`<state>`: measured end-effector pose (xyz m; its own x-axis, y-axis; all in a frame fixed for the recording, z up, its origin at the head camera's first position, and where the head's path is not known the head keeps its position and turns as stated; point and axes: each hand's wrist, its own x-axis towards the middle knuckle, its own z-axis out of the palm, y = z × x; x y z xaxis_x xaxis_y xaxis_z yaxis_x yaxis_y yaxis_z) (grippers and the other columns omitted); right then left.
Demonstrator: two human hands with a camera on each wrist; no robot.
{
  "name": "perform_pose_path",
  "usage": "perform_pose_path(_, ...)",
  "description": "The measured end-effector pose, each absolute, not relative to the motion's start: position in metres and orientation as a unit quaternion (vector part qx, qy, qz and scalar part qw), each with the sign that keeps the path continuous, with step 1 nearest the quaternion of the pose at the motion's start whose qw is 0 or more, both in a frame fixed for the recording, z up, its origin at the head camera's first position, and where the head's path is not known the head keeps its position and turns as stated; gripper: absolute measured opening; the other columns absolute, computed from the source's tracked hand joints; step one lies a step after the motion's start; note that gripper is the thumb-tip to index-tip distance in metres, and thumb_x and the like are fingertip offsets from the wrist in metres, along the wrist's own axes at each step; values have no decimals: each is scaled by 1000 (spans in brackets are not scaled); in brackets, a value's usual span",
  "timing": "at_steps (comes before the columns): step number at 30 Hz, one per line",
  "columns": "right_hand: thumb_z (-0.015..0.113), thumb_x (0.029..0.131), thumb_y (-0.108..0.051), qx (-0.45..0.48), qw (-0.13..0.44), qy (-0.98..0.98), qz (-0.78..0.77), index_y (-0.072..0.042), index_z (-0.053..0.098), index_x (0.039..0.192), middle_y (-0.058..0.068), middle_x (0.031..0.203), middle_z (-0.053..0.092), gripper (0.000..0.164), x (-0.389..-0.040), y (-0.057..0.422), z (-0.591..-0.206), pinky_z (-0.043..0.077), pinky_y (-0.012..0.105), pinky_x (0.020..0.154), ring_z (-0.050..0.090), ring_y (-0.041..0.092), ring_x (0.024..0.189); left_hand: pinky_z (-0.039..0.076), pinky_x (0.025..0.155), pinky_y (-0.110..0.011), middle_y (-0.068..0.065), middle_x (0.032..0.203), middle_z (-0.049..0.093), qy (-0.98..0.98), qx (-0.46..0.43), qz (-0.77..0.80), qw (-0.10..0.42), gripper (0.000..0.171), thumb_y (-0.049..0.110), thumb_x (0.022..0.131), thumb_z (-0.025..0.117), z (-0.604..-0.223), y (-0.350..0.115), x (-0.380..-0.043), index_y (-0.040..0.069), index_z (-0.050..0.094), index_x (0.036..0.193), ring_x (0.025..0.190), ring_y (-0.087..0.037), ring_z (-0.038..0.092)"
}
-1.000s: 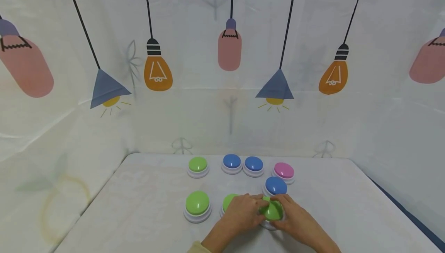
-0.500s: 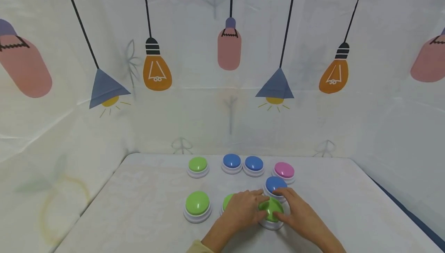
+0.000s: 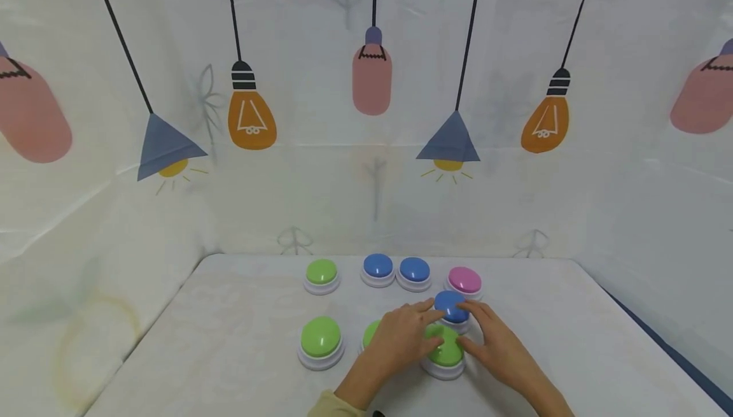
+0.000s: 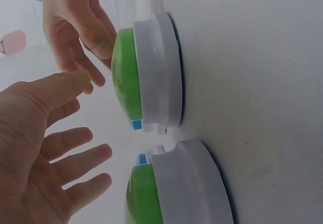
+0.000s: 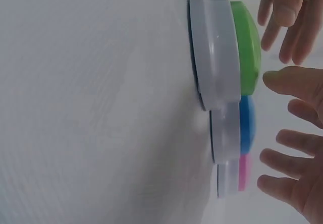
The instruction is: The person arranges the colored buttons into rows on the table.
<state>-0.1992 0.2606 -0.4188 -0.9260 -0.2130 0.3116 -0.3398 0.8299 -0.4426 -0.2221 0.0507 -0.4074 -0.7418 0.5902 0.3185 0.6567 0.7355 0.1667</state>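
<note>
A green dome button on a white base (image 3: 445, 354) stands on the table between my two hands. My left hand (image 3: 396, 339) hovers at its left, fingers spread and bent a little, partly covering another green button (image 3: 369, 334). At the right, my right hand (image 3: 502, 348) has its thumb close to the dome's edge; whether it touches I cannot tell. Its forefinger reaches over a blue button (image 3: 448, 302) just behind. In the left wrist view the green button (image 4: 126, 75) sits flat, with the left hand (image 4: 28, 143) apart from it. The right wrist view shows the right hand (image 5: 305, 181) gripping nothing.
A pink button (image 3: 464, 279) and two blue buttons, one left (image 3: 378, 265) and one right (image 3: 414, 269), stand farther back. Green buttons stand at back left (image 3: 321, 271) and front left (image 3: 320, 337). A lamp-printed sheet (image 3: 321, 188) hangs behind the white table (image 3: 240, 328).
Both hands have eased off the green button, the right one drawing back to the right and its fingers spreading. The dome is more exposed now. The head view has shifted slightly.
</note>
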Motion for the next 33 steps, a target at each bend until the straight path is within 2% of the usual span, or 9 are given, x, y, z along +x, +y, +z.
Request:
perform_pose_path(9, 77, 84, -10, 157, 147, -946, 244, -6, 49, 143, 23, 144, 49, 65, -207, 264, -425, 44, 61, 100, 48, 45, 130, 53, 98, -41, 3, 149, 50, -931, -331, -139, 64, 51, 42, 93, 67, -405, 53, -227, 33, 55, 141, 128, -21, 56)
perform_pose_path(23, 73, 86, -6, 154, 138, -944, 257, -5, 47, 145, 25, 149, 44, 65, -219, 266, -430, 41, 64, 102, 44, 48, 133, 53, 96, -39, 0, 150, 49, -935, -309, -159, 69, 49, 38, 94, 65, -415, 61, -235, 31, 55, 141, 129, -19, 56)
perform_pose_path(33, 70, 87, -4, 147, 83, -943, 287, -6, 45, 147, 27, 152, 38, 65, -225, 268, -430, 36, 65, 105, 38, 50, 136, 53, 96, -36, -5, 145, 54, -928, -314, -166, 112, 47, 36, 93, 66, -419, 69, -242, 27, 59, 138, 125, -21, 59)
